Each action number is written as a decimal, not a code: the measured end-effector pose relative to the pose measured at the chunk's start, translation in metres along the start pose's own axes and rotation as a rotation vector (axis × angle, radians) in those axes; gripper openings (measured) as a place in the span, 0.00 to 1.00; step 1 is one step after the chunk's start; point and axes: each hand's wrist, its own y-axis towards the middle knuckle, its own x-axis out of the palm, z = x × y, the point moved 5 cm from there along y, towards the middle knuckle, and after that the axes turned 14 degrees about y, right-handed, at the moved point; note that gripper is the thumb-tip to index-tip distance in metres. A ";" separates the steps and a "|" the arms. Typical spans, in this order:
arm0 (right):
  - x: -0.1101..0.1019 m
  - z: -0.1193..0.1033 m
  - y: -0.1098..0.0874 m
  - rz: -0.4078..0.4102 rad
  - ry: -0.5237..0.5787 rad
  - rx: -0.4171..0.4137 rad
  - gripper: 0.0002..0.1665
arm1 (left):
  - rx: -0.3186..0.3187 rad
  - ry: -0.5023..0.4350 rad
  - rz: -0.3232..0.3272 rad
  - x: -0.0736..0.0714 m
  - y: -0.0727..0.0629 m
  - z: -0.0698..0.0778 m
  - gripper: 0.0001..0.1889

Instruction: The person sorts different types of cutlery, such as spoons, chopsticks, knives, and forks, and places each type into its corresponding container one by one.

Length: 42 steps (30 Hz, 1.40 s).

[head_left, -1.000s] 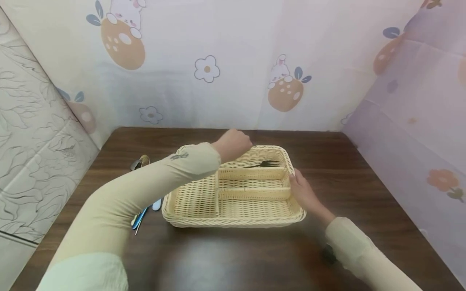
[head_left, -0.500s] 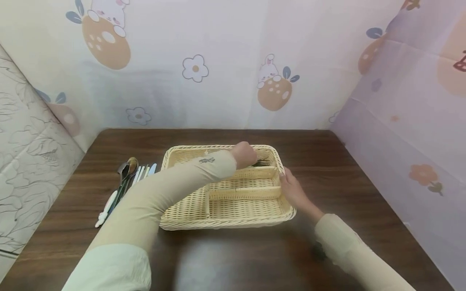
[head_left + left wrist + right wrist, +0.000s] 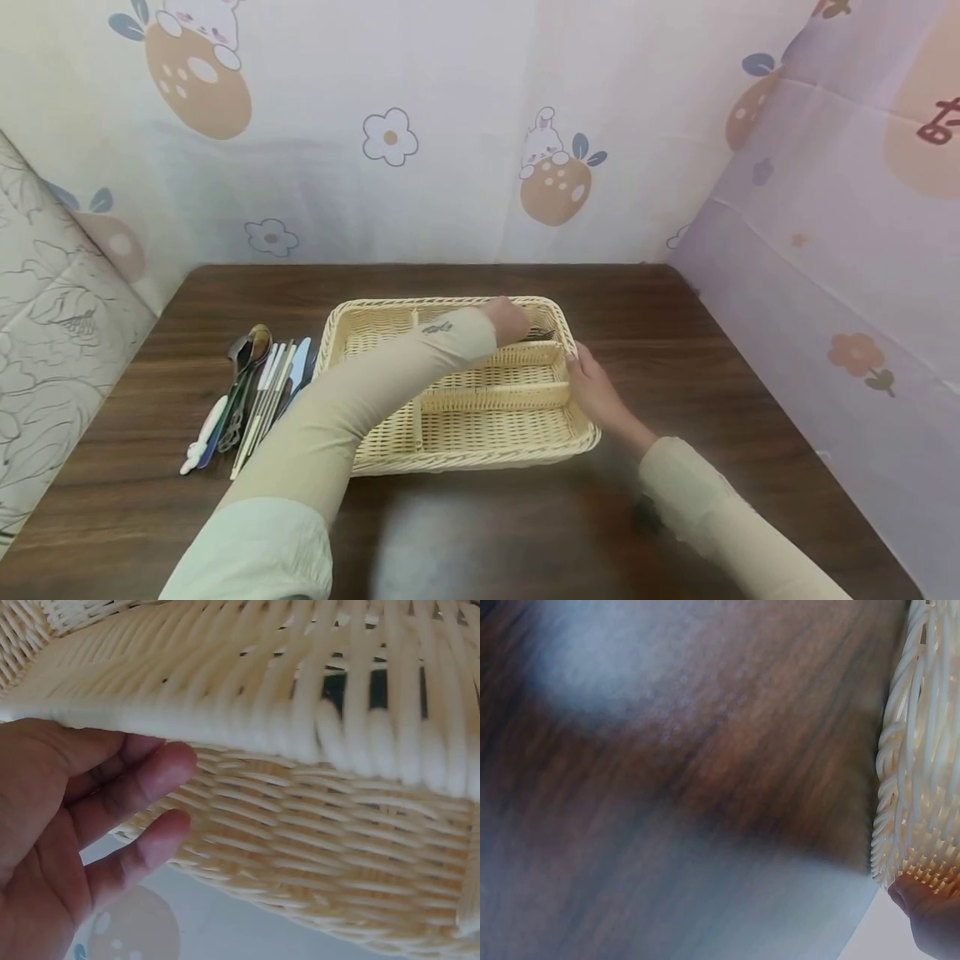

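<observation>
A pale woven basket tray (image 3: 480, 460) with dividers sits in the middle of the table. My left hand (image 3: 507, 321) reaches into its back compartment, over a dark fork (image 3: 538, 336) of which only the end shows. In the left wrist view, the fingers of the left hand (image 3: 82, 817) are spread and loosely bent beside a woven divider (image 3: 225, 697), with nothing seen between them; the fingertips nearest the divider are partly hidden. My right hand (image 3: 597, 392) grips the basket's right end, thumb at the rim; the right wrist view catches that hand (image 3: 930, 915) at the basket's corner.
Left of the basket lies a row of cutlery: spoons (image 3: 258, 340), slim sticks (image 3: 266, 408), a light blue-bladed knife (image 3: 299, 362) and a white-handled piece (image 3: 202, 437). The dark wooden table (image 3: 465, 533) ends at a patterned cloth backdrop (image 3: 450, 208).
My left hand has moved right and down into the back compartment, covering most of the fork. The right hand keeps its hold on the basket. The head view has shifted, showing more cutlery.
</observation>
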 end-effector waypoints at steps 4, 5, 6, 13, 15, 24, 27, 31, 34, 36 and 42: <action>0.005 0.000 0.002 -0.002 -0.007 -0.015 0.29 | -0.016 -0.037 -0.067 0.007 -0.004 -0.001 0.11; 0.006 0.000 0.002 -0.003 -0.010 -0.016 0.29 | -0.023 -0.044 -0.076 0.009 -0.005 -0.002 0.11; 0.007 0.000 0.003 -0.004 -0.012 -0.017 0.29 | -0.030 -0.057 -0.076 0.010 -0.006 -0.002 0.11; 0.013 0.001 0.007 -0.020 -0.030 -0.006 0.30 | -0.089 -0.190 -0.009 0.016 -0.024 -0.014 0.09; 0.014 0.001 0.007 -0.017 -0.035 -0.007 0.30 | -0.108 -0.239 0.039 0.014 -0.038 -0.024 0.08; 0.007 0.002 0.008 -0.016 -0.053 -0.004 0.31 | -0.235 -0.521 0.254 0.024 -0.166 -0.080 0.06; 0.002 0.002 0.008 -0.018 -0.058 -0.002 0.31 | -0.340 -0.545 0.288 0.043 -0.212 -0.092 0.06; -0.002 0.003 0.007 -0.020 -0.050 0.000 0.32 | -0.465 -0.525 0.203 0.077 -0.254 -0.093 0.09; -0.004 0.003 0.006 -0.016 -0.045 -0.001 0.32 | -0.522 -0.543 0.124 0.105 -0.273 -0.083 0.10; -0.005 0.004 0.006 -0.013 -0.045 -0.003 0.32 | -0.539 -0.566 0.095 0.123 -0.280 -0.072 0.06; 0.000 0.005 0.009 -0.023 -0.049 0.005 0.32 | -0.545 -0.576 0.005 0.167 -0.287 -0.036 0.09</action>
